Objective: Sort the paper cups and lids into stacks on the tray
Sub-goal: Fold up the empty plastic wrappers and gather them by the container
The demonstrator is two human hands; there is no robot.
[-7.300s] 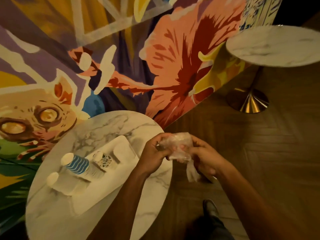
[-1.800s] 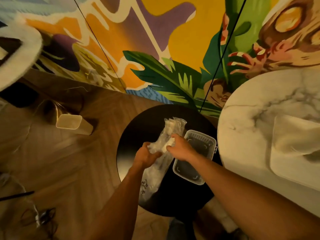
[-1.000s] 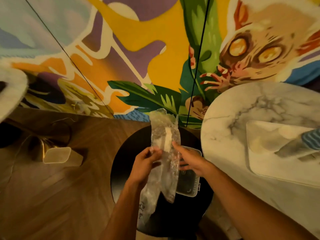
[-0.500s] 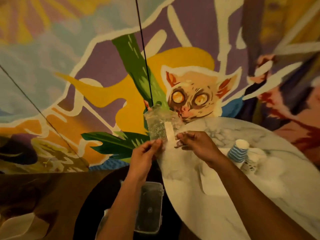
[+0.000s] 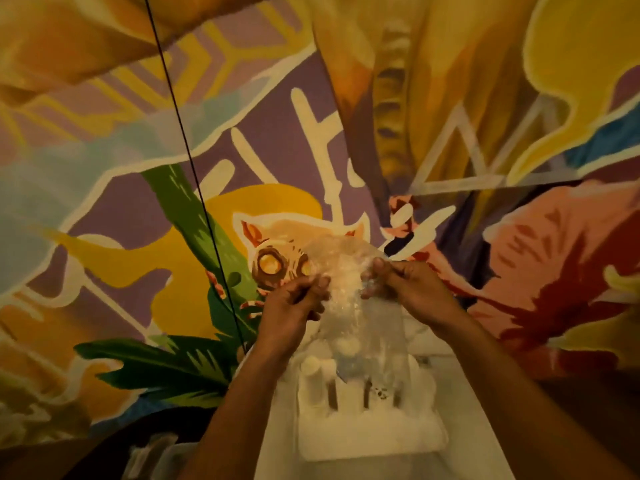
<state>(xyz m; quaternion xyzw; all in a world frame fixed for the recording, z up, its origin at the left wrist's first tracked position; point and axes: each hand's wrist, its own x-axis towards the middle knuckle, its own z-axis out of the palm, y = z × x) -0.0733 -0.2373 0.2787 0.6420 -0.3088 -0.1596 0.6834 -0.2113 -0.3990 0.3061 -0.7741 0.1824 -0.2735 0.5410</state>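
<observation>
Both arms reach forward. The left hand (image 5: 294,306) and right hand (image 5: 412,289) each pinch the top of one crinkled clear plastic bag (image 5: 360,327), which hangs over one white rectangular tray (image 5: 374,441). The paper cups (image 5: 313,379) on the tray are too blurred to count.

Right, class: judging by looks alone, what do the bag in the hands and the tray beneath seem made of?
Bag: thin clear plastic, glossy; it crinkles and the mural shows through. Tray: white, matte, smooth, possibly plastic; the blur leaves it open.
</observation>
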